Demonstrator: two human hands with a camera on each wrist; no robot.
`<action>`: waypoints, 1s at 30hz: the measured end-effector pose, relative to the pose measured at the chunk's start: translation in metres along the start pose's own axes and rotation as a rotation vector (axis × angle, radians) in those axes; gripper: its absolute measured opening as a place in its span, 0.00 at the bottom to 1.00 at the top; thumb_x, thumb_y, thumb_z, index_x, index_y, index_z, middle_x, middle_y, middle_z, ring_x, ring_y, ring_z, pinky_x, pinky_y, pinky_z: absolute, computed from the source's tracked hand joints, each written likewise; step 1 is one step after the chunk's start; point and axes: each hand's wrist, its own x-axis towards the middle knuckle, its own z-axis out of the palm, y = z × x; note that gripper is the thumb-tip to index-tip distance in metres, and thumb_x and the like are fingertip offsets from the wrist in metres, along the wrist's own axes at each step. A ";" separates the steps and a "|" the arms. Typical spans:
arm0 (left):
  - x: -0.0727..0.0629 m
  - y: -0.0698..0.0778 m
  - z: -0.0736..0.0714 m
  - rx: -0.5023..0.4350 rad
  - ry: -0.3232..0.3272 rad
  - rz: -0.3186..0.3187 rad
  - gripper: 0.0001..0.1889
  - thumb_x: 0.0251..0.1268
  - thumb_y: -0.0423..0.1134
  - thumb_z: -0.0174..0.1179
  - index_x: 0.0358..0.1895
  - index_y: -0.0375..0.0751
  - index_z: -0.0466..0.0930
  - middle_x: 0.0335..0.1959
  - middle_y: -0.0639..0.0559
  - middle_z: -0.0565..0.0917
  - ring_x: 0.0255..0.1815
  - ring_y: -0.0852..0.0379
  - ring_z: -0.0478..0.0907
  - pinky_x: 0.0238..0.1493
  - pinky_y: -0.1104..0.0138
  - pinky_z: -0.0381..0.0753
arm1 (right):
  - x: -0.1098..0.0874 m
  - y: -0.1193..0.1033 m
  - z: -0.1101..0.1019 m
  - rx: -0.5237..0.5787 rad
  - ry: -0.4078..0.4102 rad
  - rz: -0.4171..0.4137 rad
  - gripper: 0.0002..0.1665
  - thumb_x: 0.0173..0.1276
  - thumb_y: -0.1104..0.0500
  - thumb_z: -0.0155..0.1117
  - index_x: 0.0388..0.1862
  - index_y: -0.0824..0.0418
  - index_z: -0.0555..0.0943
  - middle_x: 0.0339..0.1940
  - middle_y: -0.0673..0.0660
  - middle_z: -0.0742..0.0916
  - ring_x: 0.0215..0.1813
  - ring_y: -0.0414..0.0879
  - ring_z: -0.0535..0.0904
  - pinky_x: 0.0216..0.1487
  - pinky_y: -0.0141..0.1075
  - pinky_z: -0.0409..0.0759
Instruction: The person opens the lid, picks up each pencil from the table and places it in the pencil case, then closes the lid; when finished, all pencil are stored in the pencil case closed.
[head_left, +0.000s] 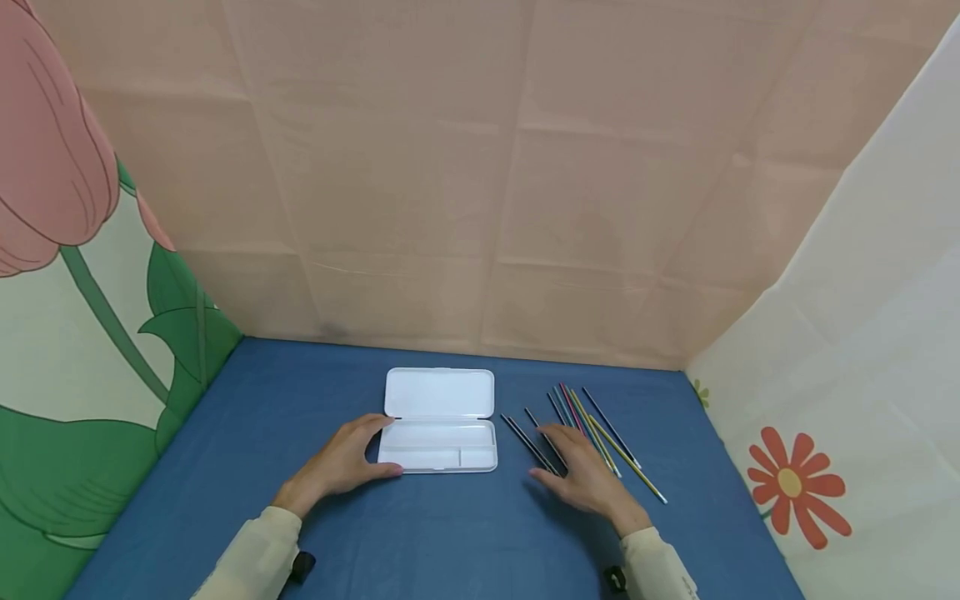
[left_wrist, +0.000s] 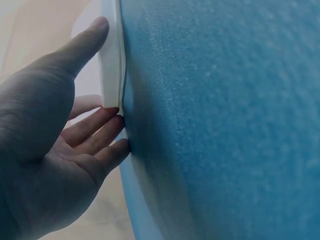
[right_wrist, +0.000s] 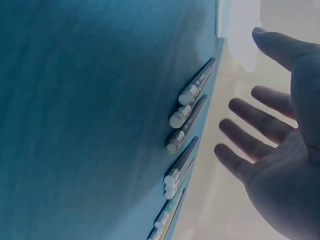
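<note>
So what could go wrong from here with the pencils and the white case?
Several pencils lie close together, so the right hand, open over them, might disturb more than one. The left hand holds the white case at its left end, and uneven pressure could shift it. A pencil might also catch on the small divider inside.

Blue table, beige backdrop — creased, red flower

From the head we look forward and down over the table to its far edge. From each wrist we look close along the table, tipped sideways. Head and left wrist share the box; head and right wrist, the pencils.
</note>
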 end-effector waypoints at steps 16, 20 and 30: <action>0.000 -0.001 -0.001 0.003 0.002 0.011 0.48 0.65 0.56 0.84 0.80 0.32 0.76 0.80 0.31 0.79 0.80 0.30 0.78 0.80 0.34 0.78 | -0.007 0.007 0.003 0.031 -0.019 -0.074 0.26 0.72 0.56 0.84 0.65 0.63 0.88 0.47 0.52 0.93 0.44 0.38 0.85 0.45 0.36 0.86; 0.000 -0.001 -0.001 0.007 0.008 0.016 0.48 0.65 0.56 0.84 0.80 0.32 0.76 0.79 0.31 0.79 0.80 0.30 0.79 0.79 0.34 0.79 | -0.006 0.008 0.004 0.033 -0.029 -0.073 0.25 0.72 0.57 0.84 0.64 0.63 0.89 0.44 0.50 0.92 0.41 0.33 0.81 0.41 0.34 0.84; 0.000 -0.002 -0.001 -0.003 0.000 0.008 0.48 0.65 0.57 0.84 0.80 0.33 0.76 0.79 0.32 0.79 0.80 0.31 0.79 0.79 0.34 0.79 | -0.007 0.006 0.010 -0.010 -0.053 -0.091 0.18 0.68 0.63 0.86 0.54 0.63 0.91 0.34 0.46 0.86 0.34 0.31 0.74 0.35 0.30 0.77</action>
